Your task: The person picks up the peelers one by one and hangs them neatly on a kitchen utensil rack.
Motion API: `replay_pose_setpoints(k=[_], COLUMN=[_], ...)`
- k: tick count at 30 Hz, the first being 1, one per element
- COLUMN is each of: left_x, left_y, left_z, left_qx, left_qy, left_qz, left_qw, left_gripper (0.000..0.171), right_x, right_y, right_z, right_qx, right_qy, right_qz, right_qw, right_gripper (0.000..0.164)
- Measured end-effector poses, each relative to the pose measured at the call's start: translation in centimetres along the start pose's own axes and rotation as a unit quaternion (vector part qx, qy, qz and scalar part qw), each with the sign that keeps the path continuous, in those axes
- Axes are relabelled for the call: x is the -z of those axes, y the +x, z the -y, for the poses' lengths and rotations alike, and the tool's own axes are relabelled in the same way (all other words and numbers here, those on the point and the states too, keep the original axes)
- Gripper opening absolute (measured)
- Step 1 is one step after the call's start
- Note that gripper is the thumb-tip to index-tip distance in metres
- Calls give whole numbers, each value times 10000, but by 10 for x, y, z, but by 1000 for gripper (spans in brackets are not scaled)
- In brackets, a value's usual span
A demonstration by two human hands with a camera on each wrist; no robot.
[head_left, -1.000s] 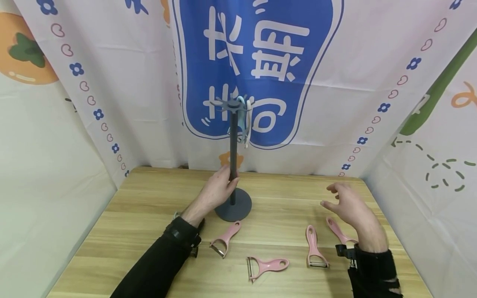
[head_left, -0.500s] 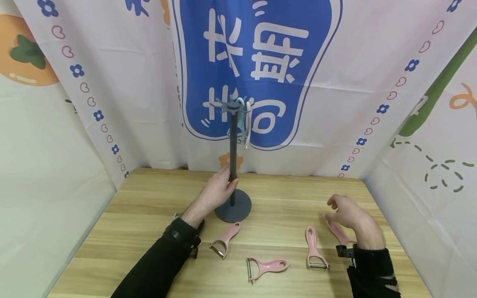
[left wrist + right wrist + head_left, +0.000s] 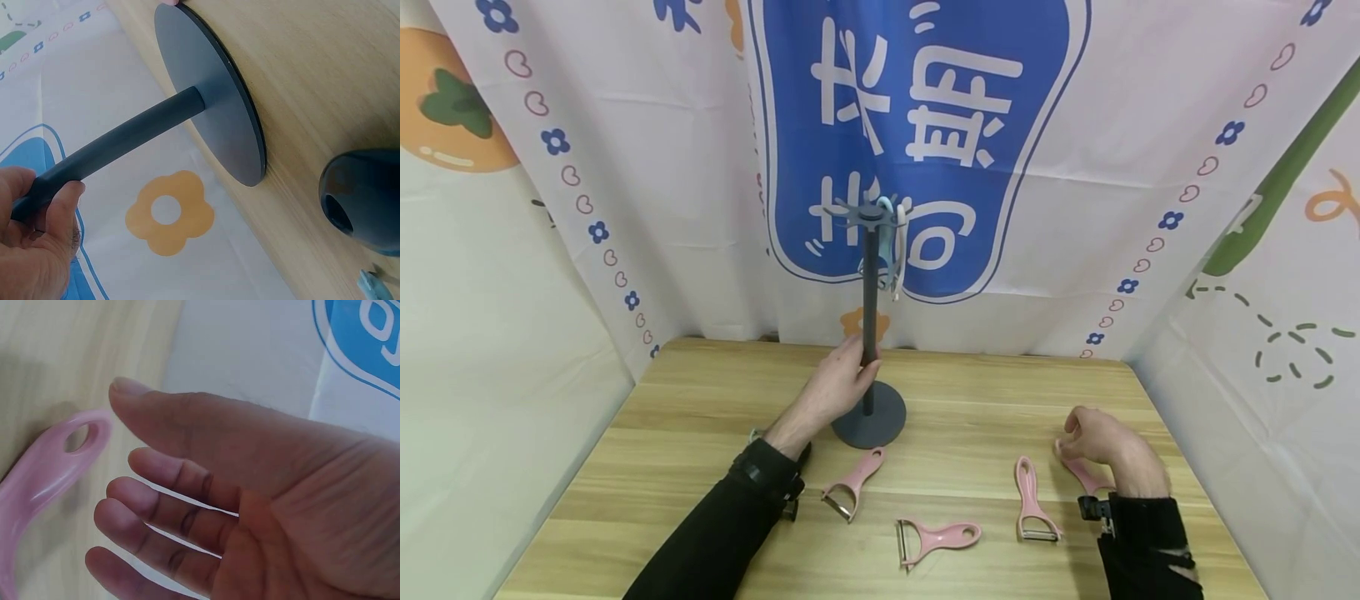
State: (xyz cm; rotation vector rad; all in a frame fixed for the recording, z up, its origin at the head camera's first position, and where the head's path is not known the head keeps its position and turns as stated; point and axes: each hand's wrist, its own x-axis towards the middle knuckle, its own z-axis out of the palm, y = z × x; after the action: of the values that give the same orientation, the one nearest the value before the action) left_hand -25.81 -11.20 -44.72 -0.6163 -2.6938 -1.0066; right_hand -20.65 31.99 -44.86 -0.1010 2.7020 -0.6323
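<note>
My left hand (image 3: 829, 385) grips the dark upright pole (image 3: 125, 140) of a hanging stand, whose round base (image 3: 883, 417) is on the table. From the hooked top (image 3: 857, 215) hang a light blue peeler (image 3: 886, 242) and a white peeler (image 3: 900, 258). At the right, my right hand (image 3: 1101, 437) is over the handle end of a pink peeler (image 3: 1086, 477). The right wrist view has the thumb and loosely bent fingers just beside the holed handle (image 3: 56, 459), apart from it. Its blade end is hidden by the wrist in the head view.
More pink peelers lie on the wooden table (image 3: 970, 417): one by the stand base (image 3: 857, 482), one front centre (image 3: 940, 536), one left of my right hand (image 3: 1030, 500). A dark rounded thing (image 3: 369, 200) shows in the left wrist view. Printed cloth (image 3: 700, 167) hangs behind.
My right hand has come down and toward me to the pink peeler's handle, its fingers drawing in. My left hand stays on the pole.
</note>
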Motion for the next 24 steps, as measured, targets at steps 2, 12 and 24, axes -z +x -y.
replay_pose_setpoints(k=[2, 12, 24], left_x=[0, 0, 0], left_y=[0, 1, 0], left_z=[1, 0, 0], left_qx=[-1, 26, 61], left_qy=[5, 14, -2], left_qz=[8, 28, 30], left_qw=[10000, 10000, 10000], left_gripper=[10, 10, 10], right_x=[-1, -9, -20], right_y=[1, -6, -2], right_z=[-2, -6, -13], right_qx=[-86, -632, -1022], right_qy=[-58, -109, 527], right_qz=[43, 335, 302], right_qw=[9999, 9974, 9929], right_gripper=[35, 14, 11])
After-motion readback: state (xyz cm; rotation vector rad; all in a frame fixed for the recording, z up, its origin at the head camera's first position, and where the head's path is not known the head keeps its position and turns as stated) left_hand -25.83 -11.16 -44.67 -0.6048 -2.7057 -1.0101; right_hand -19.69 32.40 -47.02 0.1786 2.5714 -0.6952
